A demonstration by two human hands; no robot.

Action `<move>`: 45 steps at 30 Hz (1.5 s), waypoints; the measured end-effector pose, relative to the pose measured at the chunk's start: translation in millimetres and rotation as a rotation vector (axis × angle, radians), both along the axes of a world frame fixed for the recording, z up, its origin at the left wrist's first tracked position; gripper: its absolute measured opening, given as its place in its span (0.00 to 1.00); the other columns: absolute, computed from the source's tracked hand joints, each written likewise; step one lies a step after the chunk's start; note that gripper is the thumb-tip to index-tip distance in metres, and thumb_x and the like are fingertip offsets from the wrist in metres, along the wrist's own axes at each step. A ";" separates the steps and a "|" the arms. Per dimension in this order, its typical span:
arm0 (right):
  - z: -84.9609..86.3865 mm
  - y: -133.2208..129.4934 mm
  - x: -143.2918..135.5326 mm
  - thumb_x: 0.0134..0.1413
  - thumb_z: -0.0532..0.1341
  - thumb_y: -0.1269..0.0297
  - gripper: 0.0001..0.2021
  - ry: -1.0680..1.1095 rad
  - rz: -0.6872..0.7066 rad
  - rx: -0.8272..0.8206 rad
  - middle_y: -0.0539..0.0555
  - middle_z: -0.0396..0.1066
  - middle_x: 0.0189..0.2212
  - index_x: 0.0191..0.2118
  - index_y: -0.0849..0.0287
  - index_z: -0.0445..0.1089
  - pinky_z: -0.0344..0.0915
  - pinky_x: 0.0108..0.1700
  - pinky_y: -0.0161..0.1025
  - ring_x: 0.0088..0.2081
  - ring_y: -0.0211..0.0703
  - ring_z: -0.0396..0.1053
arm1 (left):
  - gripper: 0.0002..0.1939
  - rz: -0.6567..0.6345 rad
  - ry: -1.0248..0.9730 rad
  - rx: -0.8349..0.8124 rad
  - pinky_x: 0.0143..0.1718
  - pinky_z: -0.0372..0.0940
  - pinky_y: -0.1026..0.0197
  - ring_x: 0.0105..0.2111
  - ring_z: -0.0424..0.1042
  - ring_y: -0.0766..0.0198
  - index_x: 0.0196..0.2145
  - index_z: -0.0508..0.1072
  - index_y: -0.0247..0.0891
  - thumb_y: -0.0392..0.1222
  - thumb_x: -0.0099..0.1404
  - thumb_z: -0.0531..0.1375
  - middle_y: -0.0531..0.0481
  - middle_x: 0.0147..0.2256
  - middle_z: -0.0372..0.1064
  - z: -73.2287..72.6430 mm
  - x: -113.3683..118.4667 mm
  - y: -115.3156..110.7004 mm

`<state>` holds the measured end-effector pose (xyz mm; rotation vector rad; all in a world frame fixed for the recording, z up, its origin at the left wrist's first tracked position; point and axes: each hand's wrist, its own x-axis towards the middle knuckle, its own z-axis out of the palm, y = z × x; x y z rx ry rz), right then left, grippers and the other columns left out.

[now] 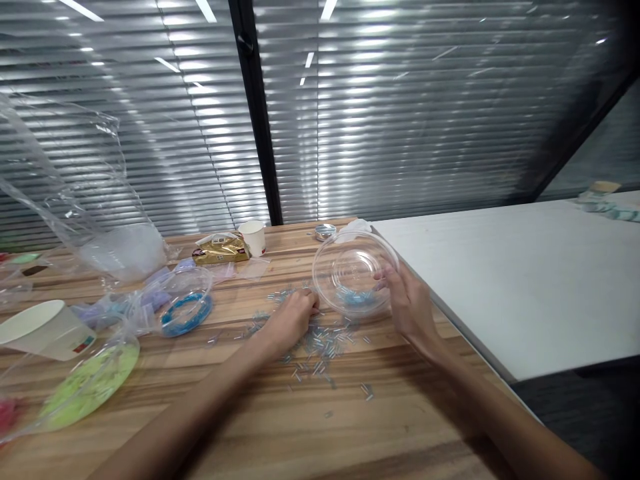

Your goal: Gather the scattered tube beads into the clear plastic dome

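Note:
My right hand (407, 300) grips the rim of a clear plastic bowl (350, 267), tilted on its side so its inside faces me. Some pale blue tube beads (357, 295) lie in the lower part of that bowl. Loose clear and bluish tube beads (325, 341) are scattered over the wooden table (380, 433). Among them, just left of the bowl, rests my left hand (296, 313), its fingers curled and pressed together at the tabletop. What those fingers hold, if anything, is hidden.
To the left stand a clear bowl with blue contents (186, 313), a container with yellow-green contents (90, 383) and a tilted paper cup (40, 327). A gold packet (221, 250), a small paper cup (253, 238) and a round tin (325, 232) sit farther back. A white table (510, 287) adjoins on the right.

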<state>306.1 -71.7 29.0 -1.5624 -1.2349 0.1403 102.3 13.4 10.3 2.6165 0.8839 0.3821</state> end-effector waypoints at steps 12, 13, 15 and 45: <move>-3.4 1.1 -0.3 0.61 0.44 0.47 0.24 0.055 0.005 -0.015 0.53 0.72 0.25 0.39 0.59 0.69 0.60 0.35 0.40 0.29 0.45 0.68 | 0.08 0.107 -0.407 0.230 0.32 0.59 0.63 0.31 0.66 0.63 0.30 0.65 0.35 0.26 0.63 0.52 0.50 0.30 0.67 49.9 -2.7 -2.5; -3.7 1.2 -0.3 0.61 0.44 0.47 0.24 0.074 0.011 -0.015 0.53 0.72 0.25 0.38 0.59 0.69 0.60 0.35 0.40 0.29 0.45 0.68 | 0.07 0.100 -0.412 0.254 0.32 0.59 0.63 0.31 0.66 0.63 0.30 0.65 0.35 0.27 0.63 0.52 0.50 0.30 0.67 50.5 -2.3 -3.2; -3.5 1.4 0.2 0.60 0.45 0.47 0.23 0.092 0.002 -0.005 0.52 0.71 0.24 0.35 0.59 0.69 0.60 0.35 0.40 0.28 0.45 0.68 | 0.07 0.088 -0.403 0.283 0.32 0.59 0.63 0.31 0.66 0.64 0.30 0.65 0.35 0.27 0.63 0.53 0.50 0.30 0.67 49.9 -2.4 -3.0; -0.3 -0.6 -0.2 0.60 0.45 0.47 0.22 0.036 -0.016 -0.024 0.50 0.68 0.21 0.36 0.58 0.68 0.59 0.30 0.39 0.24 0.44 0.65 | 0.12 -0.101 -0.039 0.025 0.42 0.63 0.60 0.40 0.69 0.61 0.38 0.73 0.34 0.27 0.62 0.53 0.46 0.39 0.72 42.2 -21.2 18.6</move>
